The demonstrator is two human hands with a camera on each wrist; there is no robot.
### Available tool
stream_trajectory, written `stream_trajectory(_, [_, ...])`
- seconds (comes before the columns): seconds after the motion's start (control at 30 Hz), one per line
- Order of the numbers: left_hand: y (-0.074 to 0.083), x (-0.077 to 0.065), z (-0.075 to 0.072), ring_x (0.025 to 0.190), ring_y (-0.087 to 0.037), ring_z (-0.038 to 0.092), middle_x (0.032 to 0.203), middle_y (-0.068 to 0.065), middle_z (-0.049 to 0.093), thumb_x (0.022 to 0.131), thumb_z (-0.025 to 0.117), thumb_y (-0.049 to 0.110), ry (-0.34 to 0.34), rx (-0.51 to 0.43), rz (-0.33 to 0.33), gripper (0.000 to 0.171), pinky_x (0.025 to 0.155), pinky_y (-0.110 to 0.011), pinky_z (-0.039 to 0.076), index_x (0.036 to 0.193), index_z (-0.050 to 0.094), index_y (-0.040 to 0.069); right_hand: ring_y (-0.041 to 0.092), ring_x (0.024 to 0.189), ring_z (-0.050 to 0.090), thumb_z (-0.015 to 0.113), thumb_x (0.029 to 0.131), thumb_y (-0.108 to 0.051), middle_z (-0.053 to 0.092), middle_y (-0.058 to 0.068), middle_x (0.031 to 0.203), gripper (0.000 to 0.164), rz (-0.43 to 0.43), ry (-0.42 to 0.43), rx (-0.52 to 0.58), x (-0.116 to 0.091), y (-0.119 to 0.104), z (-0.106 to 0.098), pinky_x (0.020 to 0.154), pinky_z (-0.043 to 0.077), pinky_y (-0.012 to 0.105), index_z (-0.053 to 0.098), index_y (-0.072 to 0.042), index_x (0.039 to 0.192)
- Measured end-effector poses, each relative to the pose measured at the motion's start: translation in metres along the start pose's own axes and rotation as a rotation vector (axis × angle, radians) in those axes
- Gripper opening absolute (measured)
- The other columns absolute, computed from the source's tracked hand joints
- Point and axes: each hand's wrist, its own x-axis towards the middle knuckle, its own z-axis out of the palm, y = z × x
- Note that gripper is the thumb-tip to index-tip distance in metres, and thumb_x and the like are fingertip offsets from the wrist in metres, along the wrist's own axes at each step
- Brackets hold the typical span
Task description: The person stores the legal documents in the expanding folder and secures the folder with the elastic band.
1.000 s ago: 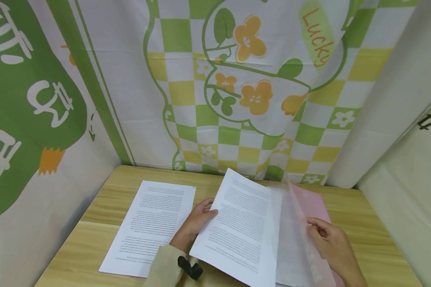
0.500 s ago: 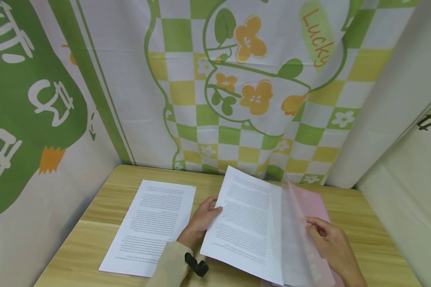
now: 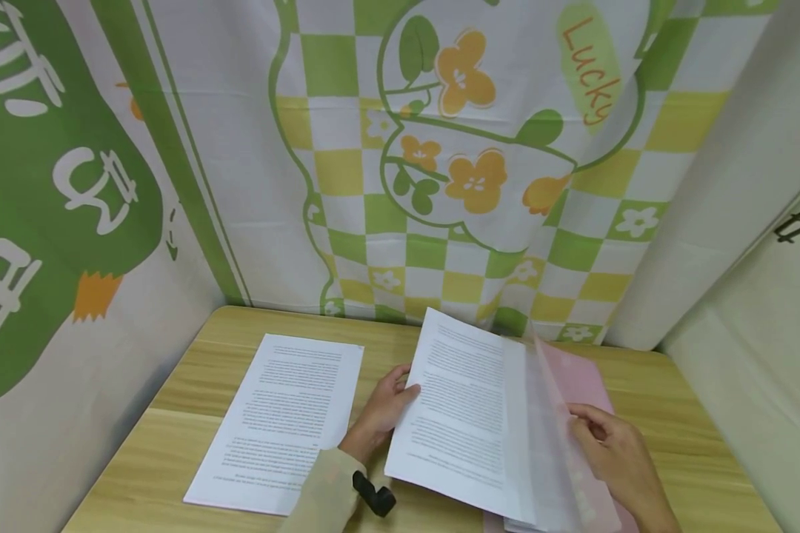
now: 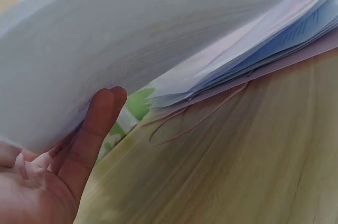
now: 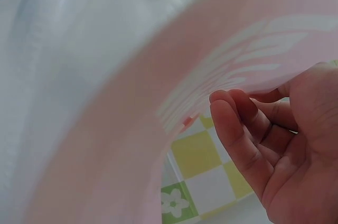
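Observation:
In the head view my left hand [image 3: 384, 409] pinches the left edge of a printed paper [image 3: 460, 414], thumb on top and fingers behind. The paper is tilted up off the table, and its right side lies under the edge of a clear plastic sleeve [image 3: 552, 451]. My right hand [image 3: 616, 451] pinches the raised cover of a pink folder [image 3: 576, 363] at its edge. The right wrist view shows thumb and fingertips meeting on that cover [image 5: 132, 92]. Below the lifted paper, the left wrist view shows the folder's stacked pages [image 4: 253, 60] and a thin pink elastic loop [image 4: 174, 138].
A stack of printed sheets [image 3: 276, 422] lies flat on the wooden table [image 3: 173, 437], left of my left hand. Behind the table's back edge hangs a green and yellow checked curtain [image 3: 440, 266]. Fabric walls close in both sides. A black strap [image 3: 373, 494] is on my left wrist.
My left hand has moved to the right with the printed paper, and more of its right side now lies under the clear sleeve. My right hand has stayed at the folder cover.

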Motion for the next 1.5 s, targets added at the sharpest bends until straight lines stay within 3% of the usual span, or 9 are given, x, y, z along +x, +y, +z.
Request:
stream_trajectory(0.1, [-0.004, 0.001, 0.003, 0.084, -0.022, 0.070, 0.107, -0.017, 0.069, 0.105, 0.053, 0.004, 0.004, -0.002, -0.005, 0.044, 0.070, -0.031, 0.057, 0.148, 0.044, -0.004, 0.006, 0.067, 0.056, 0.065, 0.100, -0.016, 0.063, -0.001, 0.084, 0.025, -0.006, 0.003, 0.001, -0.001, 0.000, 0.000, 0.056, 0.046, 0.025, 0.075, -0.001, 0.118])
stream_trajectory(0.4, [-0.010, 0.001, 0.015, 0.088, -0.024, 0.070, 0.109, -0.017, 0.070, 0.104, 0.055, 0.003, -0.003, -0.015, -0.001, 0.040, 0.073, -0.032, 0.057, 0.143, 0.049, -0.003, 0.007, 0.056, 0.053, 0.064, 0.101, -0.015, 0.061, -0.001, 0.083, 0.026, 0.014, -0.006, 0.029, -0.001, 0.001, 0.000, 0.048, 0.045, 0.027, 0.073, 0.000, 0.120])
stream_trajectory(1.0, [-0.011, -0.004, 0.041, 0.092, -0.027, 0.070, 0.109, -0.018, 0.071, 0.104, 0.058, 0.004, -0.047, 0.001, 0.010, 0.047, 0.076, -0.033, 0.056, 0.148, 0.044, -0.003, 0.006, 0.058, 0.053, 0.065, 0.100, -0.013, 0.060, -0.002, 0.083, 0.025, 0.000, -0.001, 0.030, 0.001, 0.004, 0.002, 0.049, 0.045, 0.026, 0.074, 0.001, 0.120])
stream_trajectory(1.17, [-0.012, -0.005, 0.046, 0.090, -0.024, 0.071, 0.107, -0.015, 0.072, 0.106, 0.054, 0.009, -0.074, -0.020, -0.018, 0.044, 0.074, -0.031, 0.056, 0.148, 0.045, -0.002, 0.007, 0.055, 0.053, 0.065, 0.100, -0.014, 0.061, -0.001, 0.082, 0.025, 0.001, 0.000, 0.028, 0.000, 0.002, 0.001, 0.047, 0.045, 0.027, 0.074, 0.000, 0.119])
stream_trajectory(1.3, [-0.012, -0.004, 0.049, 0.077, -0.016, 0.068, 0.099, -0.010, 0.072, 0.109, 0.046, 0.016, -0.079, -0.077, -0.071, 0.040, 0.062, -0.027, 0.054, 0.146, 0.048, 0.001, 0.008, 0.055, 0.053, 0.065, 0.101, -0.016, 0.061, -0.001, 0.082, 0.026, 0.013, -0.004, 0.022, -0.001, 0.001, 0.001, 0.047, 0.045, 0.027, 0.074, -0.001, 0.119])
stream_trajectory(1.5, [-0.013, -0.004, 0.049, 0.066, -0.012, 0.062, 0.088, -0.009, 0.069, 0.105, 0.042, 0.012, -0.061, -0.120, -0.113, 0.046, 0.056, -0.024, 0.051, 0.149, 0.046, 0.002, 0.008, 0.053, 0.051, 0.065, 0.101, -0.016, 0.060, -0.002, 0.081, 0.027, 0.015, -0.013, 0.039, 0.000, 0.002, 0.001, 0.046, 0.043, 0.026, 0.073, 0.000, 0.121])
